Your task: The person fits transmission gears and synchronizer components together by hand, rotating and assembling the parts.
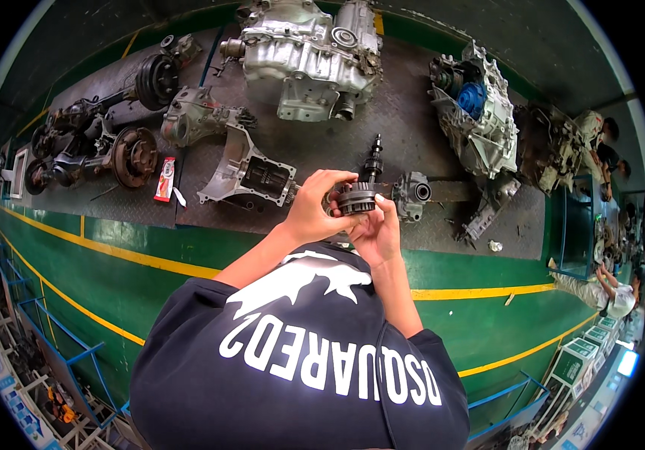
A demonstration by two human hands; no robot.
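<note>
Lying at the far left on the dark checker-plate mat (382, 142) are rusty axle parts with a brake drum (133, 156), and just right of them a small red and white packet (164, 178) rests near the mat's front edge. Next along sits a grey metal bracket housing (251, 174) with a square opening, and behind it, at the mat's far side, a large silver gearbox casing (304, 56). The person's left hand (313, 208) comes up from the dark printed shirt (300, 360) and curls over the left side of a dark round gear hub (358, 199), fingers bent around its rim in a firm hold, thumb side toward the body. The gear hub is raised above the front edge of the mat, between both hands, in front of a toothed shaft (373, 161) that stands upright on the mat. The right hand (379, 234) cups the hub from below and from the right, its fingers closed against the underside. Just right of the hands lies a small grey housing (412, 195) with a round bore. Farther right stands another open gearbox case (476, 120) with a blue part inside. At the far right edge, other people (611, 289) crouch on the green floor (187, 255), well apart from the person's hands.
</note>
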